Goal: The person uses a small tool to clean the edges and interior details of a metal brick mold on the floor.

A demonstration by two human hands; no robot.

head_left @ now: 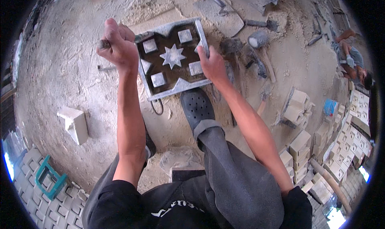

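Observation:
A metal mould point(173, 93) lies tilted on the sandy ground in front of me, with a raised star point(173, 56) in its middle and square blocks around it. My right hand point(213, 66) grips the mould's right rim, thumb on top. My left hand point(118, 46) is raised beside the mould's upper left corner, closed in a fist round a dark handle point(104, 45). Only the handle's end shows clearly; the rest of the tool is largely hidden. The toe of my dark clog point(197, 106) is at the mould's lower edge.
A trowel point(226, 22), a mallet point(258, 39) and other tools lie beyond and right of the mould. One pale block point(75, 124) sits at left. Stacked pale blocks point(300, 146) stand at right, near a blue container point(330, 107). Another person point(349, 58) is at far right.

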